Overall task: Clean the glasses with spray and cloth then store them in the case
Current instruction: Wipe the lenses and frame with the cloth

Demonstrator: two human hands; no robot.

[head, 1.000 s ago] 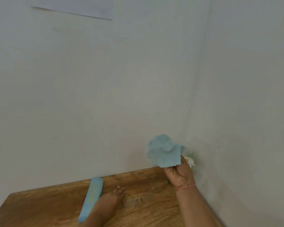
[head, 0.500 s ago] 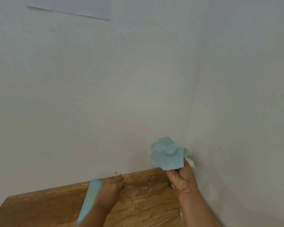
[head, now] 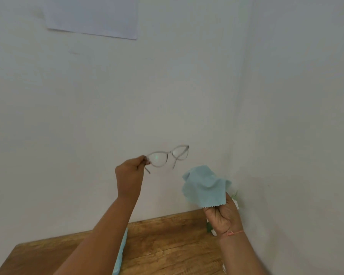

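Pinching the glasses (head: 167, 157) at one hinge corner with left hand (head: 129, 175) fingertips, frame jutting rightward beyond them, temples unfolded. Clutching the cloth (head: 205, 185) in the right hand (head: 222, 217), fabric bunched above curled fingers. Likely risk: twisting or slipping out of so slight a pinch once rubbing starts. Counted: one pair of glasses, one cloth, one pale blue case (head: 121, 253) far below the left fingers; no spray in sight.

walls (head: 87, 116): plain white, corner right | paper sheet (head: 95, 16): on wall | table (head: 167, 245): brown wood
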